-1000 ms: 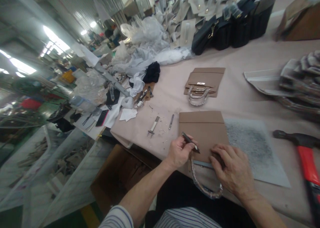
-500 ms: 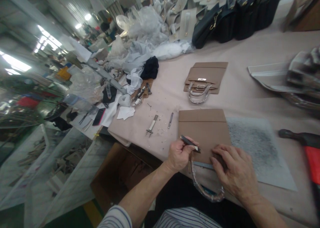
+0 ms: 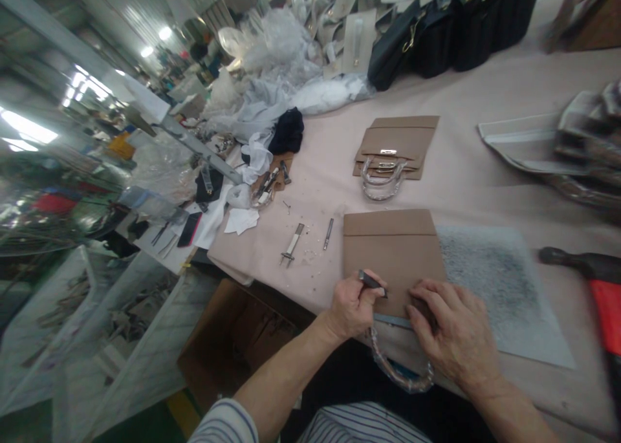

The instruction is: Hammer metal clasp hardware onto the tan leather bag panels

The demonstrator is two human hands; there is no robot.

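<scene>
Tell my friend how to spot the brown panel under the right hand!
Find the big pinkish table, then the right hand at its near edge. Under that hand lies a flat brown panel, with a speckled grey sheet to its right. Brown pieces farther back show shiny metal parts; the panel's uncovered part looks plain, with a line near its far edge.

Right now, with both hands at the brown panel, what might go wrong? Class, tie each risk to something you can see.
1. The left hand grips a dark tool close over the brown panel; a slip might mark its smooth face.
2. The right hand rests on that same panel, so a sideways slip could catch its fingers.
3. The plastic-wrapped handle appears to reach past the table edge, where it could be bumped.
</scene>
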